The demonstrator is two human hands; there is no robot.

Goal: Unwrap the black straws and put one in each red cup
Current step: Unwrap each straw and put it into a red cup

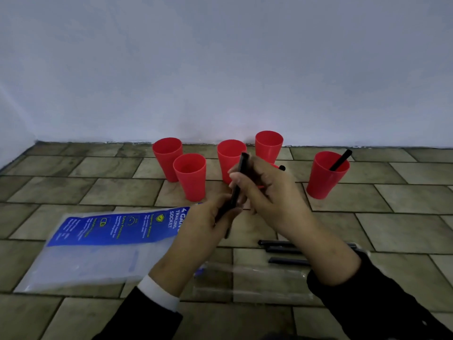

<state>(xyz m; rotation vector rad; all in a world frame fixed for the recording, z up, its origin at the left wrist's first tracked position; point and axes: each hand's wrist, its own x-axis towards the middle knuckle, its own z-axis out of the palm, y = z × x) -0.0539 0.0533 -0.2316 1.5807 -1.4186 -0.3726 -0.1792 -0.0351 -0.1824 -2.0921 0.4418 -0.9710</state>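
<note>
Held straw: you hold one black straw [239,182] nearly upright between both hands, in front of the middle cup; whether its wrapper is on, you cannot tell.
Left hand: your left hand [208,227] grips the lower end of the straw, fingers curled round it.
Right hand: your right hand [264,192] pinches the straw higher up, thumb and fingers closed on it.
Cups: five red cups stand near the wall, namely the far-left cup [167,158], the front-left cup [190,176], the middle cup [229,158], the back cup [269,145] and the right cup [327,175]. A sixth seems to sit behind your right hand, mostly hidden.
Straw in cup: a black straw [340,160] leans in the right cup; another black tip [282,168] shows just beyond your right hand.
Spare straws: three black straws [282,249] lie on the floor under your right forearm.
Bag: a clear plastic bag with a blue printed label [110,229] lies to your left.
Floor: stone-pattern tiles [404,229] meet a pale wall [220,69].
</note>
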